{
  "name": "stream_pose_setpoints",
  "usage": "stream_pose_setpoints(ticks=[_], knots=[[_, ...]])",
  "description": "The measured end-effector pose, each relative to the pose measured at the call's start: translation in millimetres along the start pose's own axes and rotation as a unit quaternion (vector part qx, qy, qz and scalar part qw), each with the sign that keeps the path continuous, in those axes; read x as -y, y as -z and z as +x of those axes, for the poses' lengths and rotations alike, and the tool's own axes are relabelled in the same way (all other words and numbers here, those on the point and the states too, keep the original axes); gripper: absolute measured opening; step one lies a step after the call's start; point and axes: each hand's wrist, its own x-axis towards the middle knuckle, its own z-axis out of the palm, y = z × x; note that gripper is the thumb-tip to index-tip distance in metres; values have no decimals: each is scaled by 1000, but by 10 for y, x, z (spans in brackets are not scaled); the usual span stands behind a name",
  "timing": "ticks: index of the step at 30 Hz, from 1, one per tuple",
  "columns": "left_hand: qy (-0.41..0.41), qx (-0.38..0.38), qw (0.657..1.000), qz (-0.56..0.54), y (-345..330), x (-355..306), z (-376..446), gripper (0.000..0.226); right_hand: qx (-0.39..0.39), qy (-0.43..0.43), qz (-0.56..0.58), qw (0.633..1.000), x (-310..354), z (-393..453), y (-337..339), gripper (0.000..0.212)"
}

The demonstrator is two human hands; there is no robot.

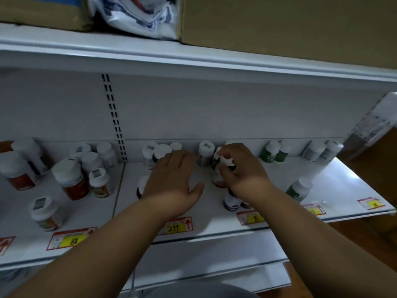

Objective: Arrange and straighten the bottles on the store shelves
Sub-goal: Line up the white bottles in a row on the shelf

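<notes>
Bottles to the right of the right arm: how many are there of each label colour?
Green-label bottles: 3
Pale-label bottles: 2
Total: 5

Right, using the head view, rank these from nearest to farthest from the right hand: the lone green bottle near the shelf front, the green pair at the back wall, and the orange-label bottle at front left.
1. lone green bottle, just right of the right hand.
2. green pair, back right.
3. orange-label bottle, far left, beyond the left hand.
</notes>
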Motion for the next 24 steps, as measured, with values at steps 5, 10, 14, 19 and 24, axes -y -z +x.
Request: stream_pose_setpoints(ticks=[5, 10, 14, 19, 24], knots=[[14, 3, 1000, -25, -309, -506, 307, 59, -11, -47, 21, 999, -625, -34, 442, 15], [58, -15, 995, -84, -620, -1271, 784, 49, 2, -68, 0, 998, -1374, -7, 998, 14], [51, -6, 994, -98, -934, -1742, 1071, 51, 76, -142, -69, 985, -2110, 211, 1268, 29], [37, 37, 996, -77, -1165, -2112, 1298, 48, 176, -196, -171, 949, -2737, 404, 1205, 40], [20, 69, 996, -53, -1316, -2227, 1431, 45, 146, -204, -145, 957, -2933, 452, 981, 33]])
